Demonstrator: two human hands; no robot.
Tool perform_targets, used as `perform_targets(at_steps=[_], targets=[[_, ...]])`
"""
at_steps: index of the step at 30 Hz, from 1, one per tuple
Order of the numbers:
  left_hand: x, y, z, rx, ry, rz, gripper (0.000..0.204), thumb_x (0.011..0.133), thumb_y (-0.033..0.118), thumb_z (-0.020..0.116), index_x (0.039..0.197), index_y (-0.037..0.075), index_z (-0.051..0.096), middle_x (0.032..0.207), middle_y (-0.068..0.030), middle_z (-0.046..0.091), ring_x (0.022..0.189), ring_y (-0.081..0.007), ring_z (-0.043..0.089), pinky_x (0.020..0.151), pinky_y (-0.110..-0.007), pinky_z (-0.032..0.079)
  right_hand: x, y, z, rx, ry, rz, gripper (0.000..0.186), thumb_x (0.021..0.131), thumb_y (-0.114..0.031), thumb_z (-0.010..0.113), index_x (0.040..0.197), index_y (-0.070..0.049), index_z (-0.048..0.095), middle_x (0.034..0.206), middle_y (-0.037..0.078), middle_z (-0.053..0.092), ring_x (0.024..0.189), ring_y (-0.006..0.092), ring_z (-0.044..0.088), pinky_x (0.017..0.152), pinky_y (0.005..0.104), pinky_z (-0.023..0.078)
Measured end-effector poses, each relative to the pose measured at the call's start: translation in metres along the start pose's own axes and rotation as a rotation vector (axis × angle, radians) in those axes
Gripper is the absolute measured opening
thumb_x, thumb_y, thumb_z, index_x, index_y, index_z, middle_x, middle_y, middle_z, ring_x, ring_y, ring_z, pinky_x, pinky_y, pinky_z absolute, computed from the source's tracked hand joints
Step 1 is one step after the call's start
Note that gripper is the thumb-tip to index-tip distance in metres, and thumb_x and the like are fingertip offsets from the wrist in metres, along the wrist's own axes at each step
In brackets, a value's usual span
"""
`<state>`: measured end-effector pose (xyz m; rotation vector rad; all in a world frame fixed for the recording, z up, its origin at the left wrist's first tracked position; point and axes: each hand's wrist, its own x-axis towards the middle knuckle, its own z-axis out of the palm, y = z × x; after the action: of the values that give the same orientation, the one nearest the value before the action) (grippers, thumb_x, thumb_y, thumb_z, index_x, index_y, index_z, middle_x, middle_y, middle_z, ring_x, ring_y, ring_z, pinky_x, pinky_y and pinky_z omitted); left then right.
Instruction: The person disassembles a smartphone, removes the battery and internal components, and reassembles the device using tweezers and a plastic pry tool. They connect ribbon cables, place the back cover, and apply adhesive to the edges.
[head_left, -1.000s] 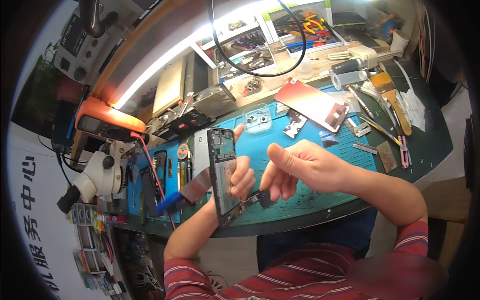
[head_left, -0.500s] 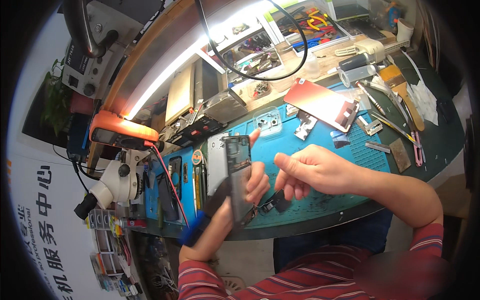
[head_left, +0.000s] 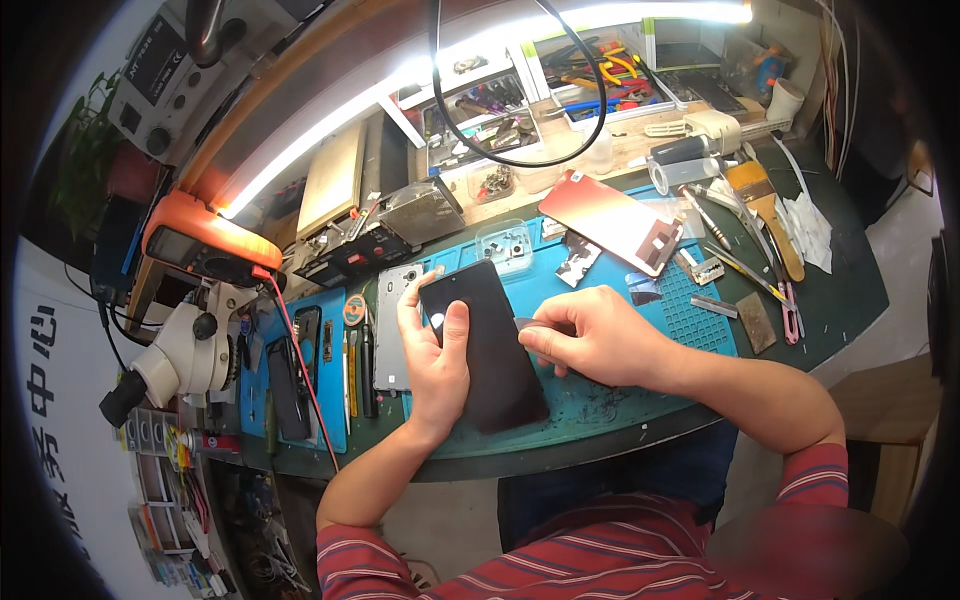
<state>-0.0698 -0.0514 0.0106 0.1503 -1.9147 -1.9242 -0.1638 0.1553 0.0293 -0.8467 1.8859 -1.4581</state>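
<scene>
My left hand (head_left: 437,365) grips a phone (head_left: 488,350) by its left side, thumb lying on the front and fingers behind. The phone's black screen faces up, its lower end tilted toward me. At its right edge my right hand (head_left: 600,337) is closed in a pinch on a small thin dark piece (head_left: 526,323), whose tip meets or nearly meets the phone's side; its exact kind is too small to tell. Beneath both hands lies a blue work mat (head_left: 640,375). A silver phone-sized panel (head_left: 392,345) rests just left of my left hand.
A red phone back cover (head_left: 610,222), a clear box of small parts (head_left: 503,245) and a wide brush (head_left: 765,205) lie farther back. At left stand an orange multimeter (head_left: 205,240) and a white microscope (head_left: 180,355). A black cable loop (head_left: 440,90) hangs over the bench.
The phone has turned from nearly edge-on, inner side showing, to screen up. My left thumb now lies across its front. My right hand has come in to the phone's right edge.
</scene>
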Motion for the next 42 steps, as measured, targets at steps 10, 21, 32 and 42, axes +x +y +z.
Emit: perform_targets(at_steps=[10,21,32,42], targets=[[-0.003,-0.008,-0.001,-0.04,0.059,0.053,0.049,0.115,0.017,0.061,0.155,0.006,0.036,0.134,-0.0112,0.062,0.11,-0.0131,0.065,0.092,-0.027,0.056,-0.003,0.0,0.012,0.164,0.125,-0.016,0.028,0.108,-0.023,0.069,0.097,0.002,0.077,0.08,0.006,0.075,0.067,0.0104,0.069,0.063,0.0302,0.059],[-0.001,-0.003,0.0,-0.061,-0.026,-0.007,0.047,0.115,0.014,0.059,0.156,0.008,0.035,0.127,-0.0126,0.066,0.106,-0.0128,0.067,0.088,-0.027,0.058,-0.004,0.005,0.009,0.117,0.105,-0.063,0.023,0.109,-0.019,0.071,0.099,0.001,0.077,0.077,0.002,0.072,0.064,0.0062,0.062,0.057,0.0258,0.05],[0.0,-0.003,-0.001,-0.019,-0.087,0.002,0.048,0.114,0.012,0.06,0.156,0.006,0.036,0.127,-0.0121,0.065,0.108,-0.0128,0.066,0.09,-0.028,0.058,-0.002,0.007,-0.001,0.063,0.059,-0.08,0.023,0.108,-0.022,0.072,0.101,-0.001,0.078,0.076,0.002,0.073,0.063,0.0059,0.062,0.057,0.0271,0.05],[0.0,-0.001,-0.003,0.0,-0.151,-0.047,0.045,0.114,0.009,0.06,0.154,0.008,0.04,0.118,-0.0075,0.066,0.101,-0.0086,0.064,0.083,-0.023,0.054,-0.001,0.004,-0.011,-0.041,0.032,-0.113,0.021,0.107,-0.02,0.072,0.101,-0.001,0.08,0.075,0.004,0.075,0.066,0.0073,0.065,0.06,0.0289,0.051]])
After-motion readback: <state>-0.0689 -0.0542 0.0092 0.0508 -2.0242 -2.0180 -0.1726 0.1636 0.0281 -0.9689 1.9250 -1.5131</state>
